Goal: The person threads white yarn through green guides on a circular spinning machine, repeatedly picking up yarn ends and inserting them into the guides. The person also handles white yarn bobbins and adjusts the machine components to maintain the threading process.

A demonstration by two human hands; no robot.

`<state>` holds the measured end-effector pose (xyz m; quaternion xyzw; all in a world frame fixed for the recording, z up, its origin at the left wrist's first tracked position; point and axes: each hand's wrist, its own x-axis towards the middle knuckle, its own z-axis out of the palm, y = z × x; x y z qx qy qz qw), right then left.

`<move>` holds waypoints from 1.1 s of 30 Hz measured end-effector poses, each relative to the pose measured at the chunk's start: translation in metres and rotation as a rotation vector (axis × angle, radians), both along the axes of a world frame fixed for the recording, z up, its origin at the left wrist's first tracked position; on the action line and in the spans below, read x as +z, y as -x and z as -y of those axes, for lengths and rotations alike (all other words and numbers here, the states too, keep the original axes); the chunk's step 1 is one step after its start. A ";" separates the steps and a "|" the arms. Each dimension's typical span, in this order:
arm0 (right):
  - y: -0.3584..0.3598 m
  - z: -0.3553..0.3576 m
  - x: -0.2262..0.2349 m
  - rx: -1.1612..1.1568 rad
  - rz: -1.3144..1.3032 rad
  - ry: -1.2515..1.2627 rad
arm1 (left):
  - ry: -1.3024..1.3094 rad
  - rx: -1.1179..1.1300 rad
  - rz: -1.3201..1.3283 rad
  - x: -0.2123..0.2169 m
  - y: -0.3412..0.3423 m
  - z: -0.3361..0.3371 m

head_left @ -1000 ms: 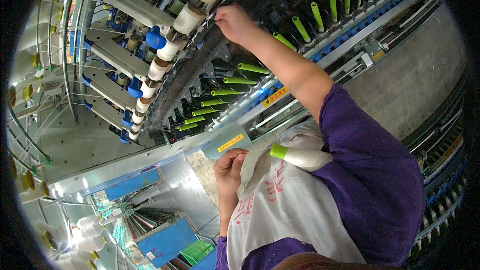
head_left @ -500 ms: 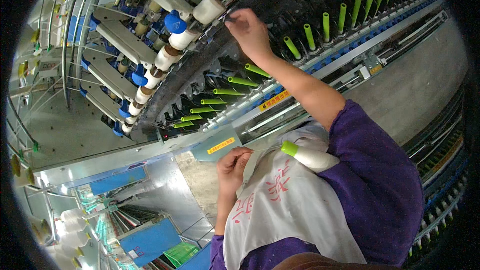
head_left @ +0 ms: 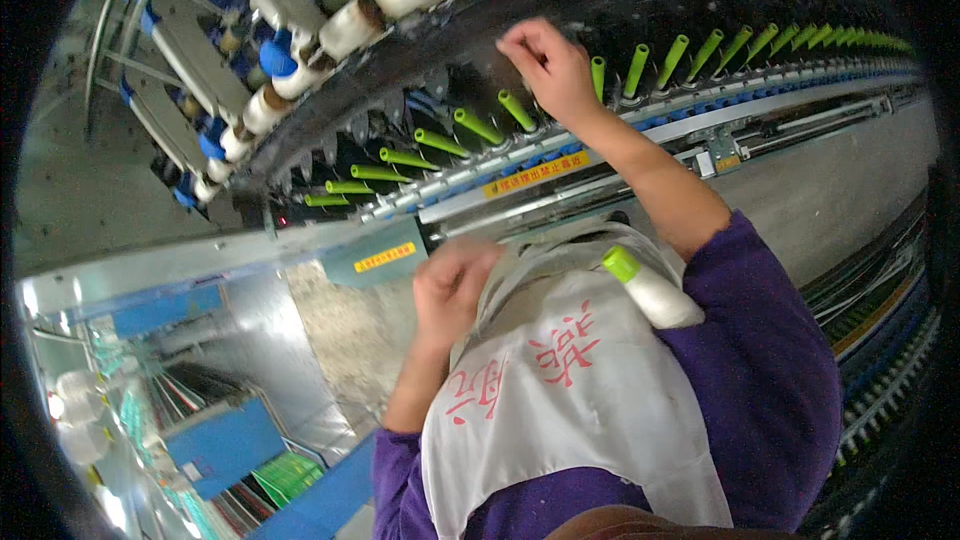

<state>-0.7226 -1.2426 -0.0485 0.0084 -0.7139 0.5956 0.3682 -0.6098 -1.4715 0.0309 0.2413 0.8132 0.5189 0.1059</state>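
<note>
My right hand point(head_left: 550, 75) hangs over the row of bare green spindle tubes point(head_left: 478, 127), in front of the dark drafting part of a spinning frame. Its thumb and fingertips are pinched together; anything between them is too fine to make out. Lower down, my left hand point(head_left: 450, 290) is held before the grey-white apron point(head_left: 530, 400), its fingers smeared by motion. A bobbin point(head_left: 655, 290) wound with white yarn, its green end uppermost, rests between the apron and my right upper arm. Neither hand touches it.
White rollers point(head_left: 350, 28) and grey arms with blue ends point(head_left: 190, 55) line the machine's upper left. A metal rail point(head_left: 560, 180) runs below the tubes. Blue bins point(head_left: 220, 445) stand at lower left. Another machine row point(head_left: 890, 390) lies at right.
My right hand has drawn away from the white rollers, toward the green tubes. My left hand has risen slightly and blurred. The whole view has shifted, and the bobbin still rests by my arm.
</note>
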 end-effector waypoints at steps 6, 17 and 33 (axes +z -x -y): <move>-0.086 0.028 -0.033 0.403 0.581 -0.184 | -0.036 0.091 -0.086 -0.029 0.039 -0.039; -0.084 -0.031 -0.038 0.713 0.846 0.073 | 0.036 0.415 0.214 -0.219 0.079 -0.002; -0.091 -0.107 -0.170 0.124 1.009 0.862 | 0.489 0.383 -0.369 -0.315 0.119 -0.010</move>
